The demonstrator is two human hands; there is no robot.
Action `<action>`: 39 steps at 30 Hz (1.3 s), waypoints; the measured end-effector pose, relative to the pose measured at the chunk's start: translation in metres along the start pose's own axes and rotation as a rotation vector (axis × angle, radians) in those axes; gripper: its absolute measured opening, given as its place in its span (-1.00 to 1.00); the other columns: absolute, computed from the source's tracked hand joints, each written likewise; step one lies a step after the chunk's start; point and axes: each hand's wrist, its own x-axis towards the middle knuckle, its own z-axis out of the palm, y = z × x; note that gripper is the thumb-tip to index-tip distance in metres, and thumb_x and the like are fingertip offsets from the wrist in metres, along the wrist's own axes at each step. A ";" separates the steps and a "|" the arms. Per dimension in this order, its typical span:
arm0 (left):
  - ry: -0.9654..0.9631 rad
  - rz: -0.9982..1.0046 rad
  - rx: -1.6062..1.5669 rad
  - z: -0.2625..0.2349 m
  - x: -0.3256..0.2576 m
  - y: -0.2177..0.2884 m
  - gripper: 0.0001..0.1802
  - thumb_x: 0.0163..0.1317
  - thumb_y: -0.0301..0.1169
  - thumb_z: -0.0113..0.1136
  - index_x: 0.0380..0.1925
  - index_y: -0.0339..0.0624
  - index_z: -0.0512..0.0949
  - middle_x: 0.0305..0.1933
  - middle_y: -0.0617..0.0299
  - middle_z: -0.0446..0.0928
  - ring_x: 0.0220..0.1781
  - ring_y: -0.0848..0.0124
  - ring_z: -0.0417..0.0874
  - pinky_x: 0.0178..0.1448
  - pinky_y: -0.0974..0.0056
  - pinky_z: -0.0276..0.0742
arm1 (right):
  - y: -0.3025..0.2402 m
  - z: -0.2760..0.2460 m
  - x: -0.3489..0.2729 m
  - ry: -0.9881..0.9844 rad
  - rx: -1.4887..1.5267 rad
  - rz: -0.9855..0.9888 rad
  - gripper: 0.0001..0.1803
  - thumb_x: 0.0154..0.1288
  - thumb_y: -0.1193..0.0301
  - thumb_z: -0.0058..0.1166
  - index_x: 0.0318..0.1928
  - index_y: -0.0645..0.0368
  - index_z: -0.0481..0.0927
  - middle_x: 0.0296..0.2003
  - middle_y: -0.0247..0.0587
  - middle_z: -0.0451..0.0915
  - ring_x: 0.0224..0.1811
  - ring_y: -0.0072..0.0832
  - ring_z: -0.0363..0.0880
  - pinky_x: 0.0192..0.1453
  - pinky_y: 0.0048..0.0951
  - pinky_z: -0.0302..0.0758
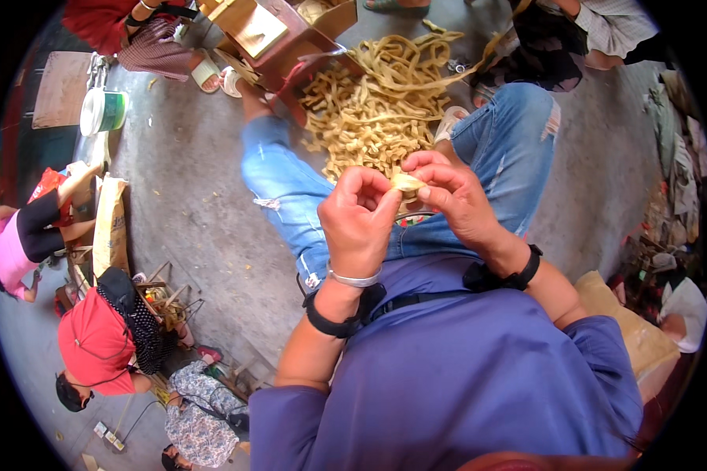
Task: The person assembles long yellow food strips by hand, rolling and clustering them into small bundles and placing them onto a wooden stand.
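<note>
My left hand (pixel 357 216) and my right hand (pixel 465 202) meet above my lap. Between their fingertips is a small folded strip (pixel 405 183), pale yellow and slightly glossy. Each hand pinches one end of it, thumb against forefinger. Past my hands, on the floor between my legs, lies a pile of yellow-tan curled strips (pixel 369 118). Longer flat bands of the same colour (pixel 404 59) lie loosely looped at its far side. Below my fingers, a round rim with coloured bits inside (pixel 413 219) shows in part; my hands and lap hide the rest.
A reddish-brown wooden stand (pixel 291 51) is beyond my left knee. People sit close by at the far left and far right. At left are a white-and-green bucket (pixel 102 111), a tall sack (pixel 111 224) and a person in red (pixel 96 341). A tan cardboard box (pixel 628 330) stands by my right elbow.
</note>
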 end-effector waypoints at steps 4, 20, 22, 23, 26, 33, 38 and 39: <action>-0.036 -0.115 -0.192 0.004 -0.002 0.002 -0.89 0.06 -0.65 0.20 -0.44 -0.30 0.47 -0.45 0.29 0.53 -0.43 0.59 0.57 -0.34 0.51 0.51 | 0.010 -0.007 0.004 0.050 0.060 0.011 -0.81 0.29 0.50 -0.04 -0.18 0.31 0.59 0.04 -0.31 0.38 -0.10 -0.58 0.45 0.00 -0.52 0.43; 0.121 0.035 -0.276 0.012 0.012 -0.023 -0.81 0.07 -0.69 0.26 -0.33 -0.33 0.49 -0.22 0.22 0.54 -0.31 0.54 0.58 -0.19 0.50 0.52 | 0.016 0.007 0.008 0.034 0.230 0.163 -0.56 0.42 0.32 -0.12 0.25 0.21 0.34 -0.36 -0.47 0.46 -0.43 -0.74 0.38 -0.36 -0.67 0.38; 0.095 0.122 -0.094 0.014 0.013 -0.016 -0.82 0.06 -0.67 0.28 -0.44 -0.27 0.44 -0.20 0.22 0.54 -0.27 0.54 0.56 -0.21 0.50 0.52 | 0.016 0.006 0.009 0.030 0.216 0.158 -0.54 0.43 0.32 -0.13 0.27 0.20 0.32 -0.40 -0.49 0.45 -0.45 -0.76 0.36 -0.43 -0.69 0.35; 0.097 0.197 0.004 0.014 0.012 -0.013 -0.82 0.06 -0.67 0.29 -0.43 -0.27 0.45 -0.20 0.22 0.53 -0.26 0.54 0.56 -0.22 0.50 0.52 | 0.019 0.004 0.009 0.030 0.210 0.154 -0.54 0.43 0.32 -0.13 0.27 0.20 0.31 -0.40 -0.49 0.44 -0.45 -0.76 0.36 -0.46 -0.70 0.34; 0.118 0.255 0.023 0.014 0.015 -0.015 -0.84 0.06 -0.65 0.29 -0.45 -0.29 0.47 -0.16 0.18 0.52 -0.22 0.55 0.55 -0.27 0.50 0.52 | 0.016 -0.001 0.009 -0.033 0.242 0.163 -0.55 0.43 0.33 -0.13 0.27 0.20 0.31 -0.43 -0.49 0.43 -0.48 -0.77 0.34 -0.47 -0.71 0.33; -0.012 0.198 0.069 0.006 0.022 -0.014 -0.86 0.08 -0.61 0.28 -0.43 -0.29 0.47 -0.30 0.22 0.53 -0.41 0.57 0.54 -0.40 0.48 0.49 | 0.011 0.003 0.013 -0.017 0.167 0.036 -0.60 0.37 0.41 -0.02 0.19 0.20 0.41 -0.52 -0.49 0.46 -0.53 -0.81 0.31 -0.50 -0.72 0.26; -0.037 0.300 0.439 0.002 0.015 -0.003 -0.86 0.08 -0.58 0.26 -0.44 -0.29 0.46 -0.31 0.16 0.54 -0.45 0.57 0.54 -0.42 0.43 0.49 | 0.006 -0.011 0.014 0.115 -0.057 0.094 -0.71 0.27 0.42 0.15 -0.03 0.27 0.56 -0.39 -0.42 0.59 -0.44 -0.80 0.43 -0.48 -0.76 0.33; -0.092 0.061 0.287 -0.001 0.015 0.009 -0.84 0.07 -0.60 0.28 -0.41 -0.29 0.45 -0.34 0.19 0.54 -0.43 0.55 0.56 -0.38 0.43 0.53 | 0.005 -0.010 0.011 0.111 -0.040 0.113 -0.72 0.26 0.42 0.15 -0.06 0.28 0.57 -0.37 -0.40 0.60 -0.43 -0.79 0.44 -0.47 -0.76 0.34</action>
